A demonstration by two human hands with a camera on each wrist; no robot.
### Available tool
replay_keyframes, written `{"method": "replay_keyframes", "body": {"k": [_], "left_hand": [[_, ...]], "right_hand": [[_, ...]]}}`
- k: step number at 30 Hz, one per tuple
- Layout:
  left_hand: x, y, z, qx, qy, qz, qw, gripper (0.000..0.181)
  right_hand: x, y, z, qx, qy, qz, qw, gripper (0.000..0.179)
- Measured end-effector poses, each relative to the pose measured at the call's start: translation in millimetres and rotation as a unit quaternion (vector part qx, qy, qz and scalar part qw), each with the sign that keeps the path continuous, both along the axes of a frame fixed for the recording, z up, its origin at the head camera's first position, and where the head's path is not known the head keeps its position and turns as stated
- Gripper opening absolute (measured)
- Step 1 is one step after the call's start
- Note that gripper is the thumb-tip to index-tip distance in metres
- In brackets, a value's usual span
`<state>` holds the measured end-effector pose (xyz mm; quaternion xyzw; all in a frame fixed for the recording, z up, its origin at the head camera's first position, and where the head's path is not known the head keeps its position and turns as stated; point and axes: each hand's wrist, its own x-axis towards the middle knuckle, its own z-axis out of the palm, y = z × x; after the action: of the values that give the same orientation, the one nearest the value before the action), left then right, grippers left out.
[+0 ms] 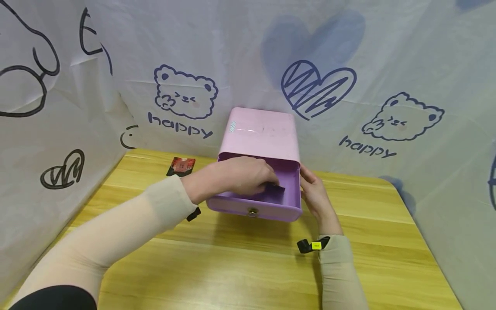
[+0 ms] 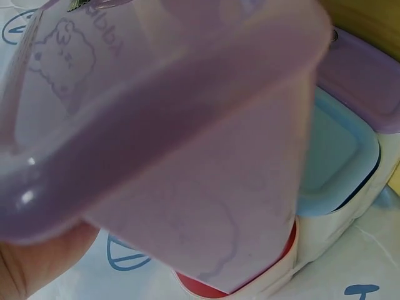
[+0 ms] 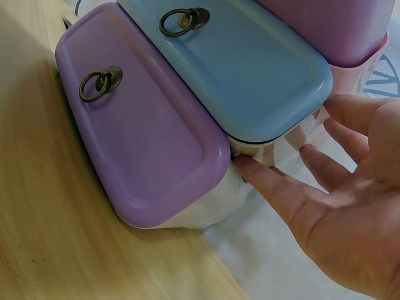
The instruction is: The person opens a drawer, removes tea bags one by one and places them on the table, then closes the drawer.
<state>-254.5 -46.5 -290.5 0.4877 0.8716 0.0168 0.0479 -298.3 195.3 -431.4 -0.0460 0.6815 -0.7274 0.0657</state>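
Note:
My left hand (image 1: pixel 248 176) reaches over the pulled-out purple drawer (image 1: pixel 253 204), fingers curled round a small dark packet (image 1: pixel 274 187) inside it. The drawer belongs to a pink drawer cabinet (image 1: pixel 261 129). In the left wrist view the drawer's side fills the picture; only part of the left hand (image 2: pixel 44 262) shows at lower left, and the packet is hidden. My right hand (image 3: pixel 350 187) rests its extended fingertips on the cabinet's side, beside the closed blue drawer (image 3: pixel 250 69) and the closed lower purple drawer (image 3: pixel 144 125).
A red and black packet (image 1: pixel 181 166) lies on the wooden table (image 1: pixel 217 267) left of the cabinet. Behind stands a white printed sheet (image 1: pixel 248 51), close to the cabinet's back. Ring pulls (image 3: pixel 100 83) stick out from the drawer fronts.

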Motion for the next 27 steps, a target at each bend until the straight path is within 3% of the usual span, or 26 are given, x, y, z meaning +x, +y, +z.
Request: {"method": "replay_keyframes", "body": {"k": [18, 27], "left_hand": [[6.4, -18.1, -4.2, 0.076, 0.001, 0.009, 0.9971, 0.029], [15.5, -32.1, -5.6, 0.126, -0.011, 0.038, 0.9913, 0.033]], "right_hand": [[1.5, 1, 1.3, 0.026, 0.000, 0.000, 0.9997, 0.057], [2.2, 1, 1.0, 0.029, 0.000, -0.001, 0.9996, 0.057]]}}
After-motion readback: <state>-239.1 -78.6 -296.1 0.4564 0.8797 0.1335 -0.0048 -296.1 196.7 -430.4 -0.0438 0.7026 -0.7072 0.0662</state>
